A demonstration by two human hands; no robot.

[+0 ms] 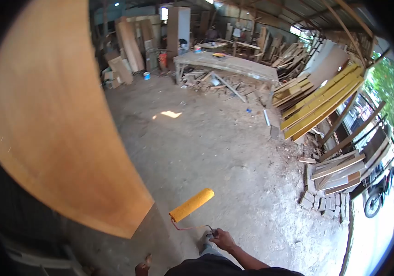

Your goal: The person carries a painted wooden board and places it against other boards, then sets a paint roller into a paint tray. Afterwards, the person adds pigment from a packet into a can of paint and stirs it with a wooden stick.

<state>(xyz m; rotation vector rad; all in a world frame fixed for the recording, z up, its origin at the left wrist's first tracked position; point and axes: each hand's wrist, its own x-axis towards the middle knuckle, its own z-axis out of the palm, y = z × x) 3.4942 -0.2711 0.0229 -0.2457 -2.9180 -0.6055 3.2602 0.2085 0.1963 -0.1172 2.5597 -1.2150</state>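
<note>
My right hand (222, 240) is closed around the handle of a paint roller (192, 205). The roller's sleeve is yellow and held out over the floor, slanting up to the right, on a thin bent wire frame. Low at the bottom edge is my left hand (142, 267), small and partly cut off, so its fingers cannot be made out. A large, smooth orange-brown wooden panel (63, 124) fills the left side, close to me. Its lower corner comes near the roller, with a gap between them.
Concrete floor (197, 156) stretches ahead. A long worktable (234, 66) stands at the back, with scrap wood beneath. Yellow-painted boards (323, 108) lean at the right, above stacked blocks (328, 205). A small paint can (147, 76) sits on the floor; a motorcycle (375, 200) stands outside.
</note>
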